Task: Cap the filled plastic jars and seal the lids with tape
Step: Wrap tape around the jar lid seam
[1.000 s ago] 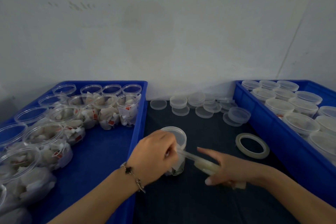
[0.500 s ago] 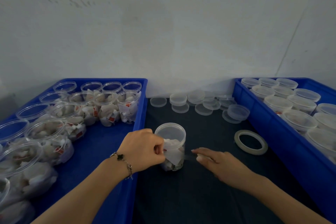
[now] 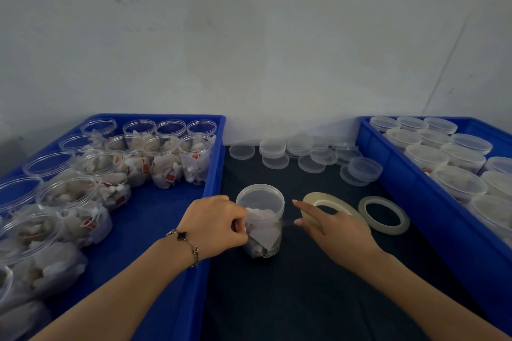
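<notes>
Clear plastic makes up the jar (image 3: 261,225), which stands upright on the dark mat (image 3: 304,299) between two blue bins. A see-through lid (image 3: 260,198) sits on top of it, and white packets show through its wall.

The left hand (image 3: 214,225) is curled against the left side of the jar, just under the lid, with fingers and thumb pinched together there. A thin strip of tape seems to run along the jar's side toward the right, but it is hard to see. A bracelet (image 3: 184,245) hangs on that wrist.

The right hand (image 3: 336,230) is just to the right of the jar. It holds a tape roll (image 3: 328,202), with its pointing finger stretched out toward the jar.

A second tape roll (image 3: 383,214) lies flat on the mat, just right of the first.

The left bin (image 3: 155,219) holds open jars (image 3: 166,159) full of white packets. The right bin (image 3: 432,202) holds jars with lids on (image 3: 426,155). Loose lids (image 3: 304,152) lie in a bunch at the back of the mat, by the wall.
</notes>
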### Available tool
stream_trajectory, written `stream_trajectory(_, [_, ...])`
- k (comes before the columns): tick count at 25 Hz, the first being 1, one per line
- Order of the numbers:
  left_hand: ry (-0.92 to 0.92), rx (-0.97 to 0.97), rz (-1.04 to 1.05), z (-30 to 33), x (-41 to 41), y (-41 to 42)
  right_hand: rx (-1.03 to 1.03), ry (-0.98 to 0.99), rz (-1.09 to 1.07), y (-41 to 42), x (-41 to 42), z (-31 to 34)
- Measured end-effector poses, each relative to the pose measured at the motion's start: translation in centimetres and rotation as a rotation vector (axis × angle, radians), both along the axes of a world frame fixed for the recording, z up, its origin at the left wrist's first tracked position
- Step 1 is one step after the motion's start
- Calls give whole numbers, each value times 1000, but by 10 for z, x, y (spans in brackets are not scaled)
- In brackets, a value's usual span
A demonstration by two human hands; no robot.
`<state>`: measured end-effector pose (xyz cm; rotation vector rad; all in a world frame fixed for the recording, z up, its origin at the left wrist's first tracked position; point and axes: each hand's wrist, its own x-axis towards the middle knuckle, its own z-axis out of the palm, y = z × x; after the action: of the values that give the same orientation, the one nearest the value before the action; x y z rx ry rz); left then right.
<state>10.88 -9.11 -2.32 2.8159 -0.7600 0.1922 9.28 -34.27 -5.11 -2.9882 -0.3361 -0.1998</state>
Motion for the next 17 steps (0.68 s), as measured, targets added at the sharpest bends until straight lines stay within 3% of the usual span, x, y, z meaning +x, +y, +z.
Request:
stream_trajectory(12, [-68, -4, 73, -7, 6, -1, -15, -8, 13, 4, 17, -5])
stream_trajectory(17, [-114, 85, 147, -3, 10, -2, 3, 0, 24, 5, 19, -6])
